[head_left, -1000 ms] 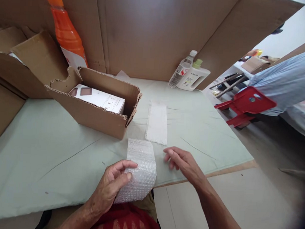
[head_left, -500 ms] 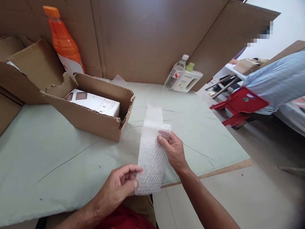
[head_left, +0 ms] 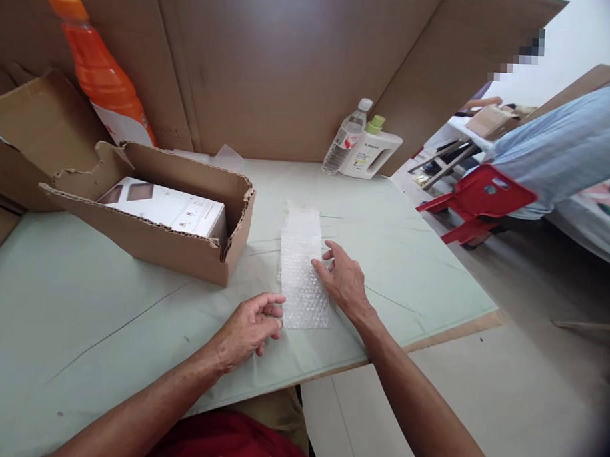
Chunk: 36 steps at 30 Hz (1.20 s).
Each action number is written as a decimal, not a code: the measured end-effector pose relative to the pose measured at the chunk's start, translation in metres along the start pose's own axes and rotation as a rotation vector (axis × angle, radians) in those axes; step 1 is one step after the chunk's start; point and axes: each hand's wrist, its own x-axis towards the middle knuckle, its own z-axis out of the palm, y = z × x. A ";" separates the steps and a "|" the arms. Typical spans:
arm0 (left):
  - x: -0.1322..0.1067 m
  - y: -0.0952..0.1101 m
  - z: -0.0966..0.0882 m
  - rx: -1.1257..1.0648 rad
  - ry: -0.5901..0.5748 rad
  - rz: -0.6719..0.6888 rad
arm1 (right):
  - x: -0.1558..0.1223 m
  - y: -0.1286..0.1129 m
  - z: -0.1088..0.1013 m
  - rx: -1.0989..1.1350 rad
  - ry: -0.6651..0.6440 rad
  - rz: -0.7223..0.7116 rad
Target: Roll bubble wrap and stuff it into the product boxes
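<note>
A strip of clear bubble wrap (head_left: 303, 275) lies lengthwise on the table, its near end close to the front edge. At its left edge is my left hand (head_left: 256, 323), fingers loosely curved and apart, fingertips at the wrap's side. My right hand (head_left: 343, 276) hovers at the right edge, thumb and fingers spread over the wrap. Neither hand grips it. To the left stands an open cardboard box (head_left: 184, 254), with a white printed box (head_left: 170, 210) inside it.
On the table (head_left: 106, 328), an orange bottle (head_left: 107, 81) leans at the back left. A clear water bottle (head_left: 345, 140) and a white jug with a green cap (head_left: 370, 154) stand at the back before a cardboard wall (head_left: 290, 75). A red chair (head_left: 486, 195) is at right.
The bubble wrap, held and curled up in both hands before, now lies flatter on the table. Both hands have let go, and my left hand has moved up and away from the table edge.
</note>
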 end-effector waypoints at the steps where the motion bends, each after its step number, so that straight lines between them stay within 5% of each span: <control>1: 0.000 0.000 0.001 0.035 -0.005 -0.003 | -0.002 -0.001 0.000 0.004 -0.026 -0.012; 7: 0.004 -0.001 0.005 0.287 -0.025 0.016 | 0.000 -0.006 -0.002 -0.018 -0.073 0.011; 12: -0.004 -0.004 0.001 0.527 0.039 0.221 | -0.023 -0.006 -0.021 -0.047 -0.088 -0.057; 17: -0.008 -0.006 -0.011 0.769 0.125 0.496 | -0.074 0.008 -0.048 -0.187 -0.181 -0.415; 22: 0.026 0.000 -0.016 0.971 0.215 0.621 | -0.100 0.020 -0.043 -0.300 -0.105 -0.642; 28: 0.063 0.018 -0.016 1.064 0.231 0.620 | -0.097 0.013 -0.031 -0.113 0.071 -0.671; 36: 0.051 0.007 -0.039 1.057 0.152 0.703 | -0.104 0.005 -0.033 0.138 -0.030 -0.617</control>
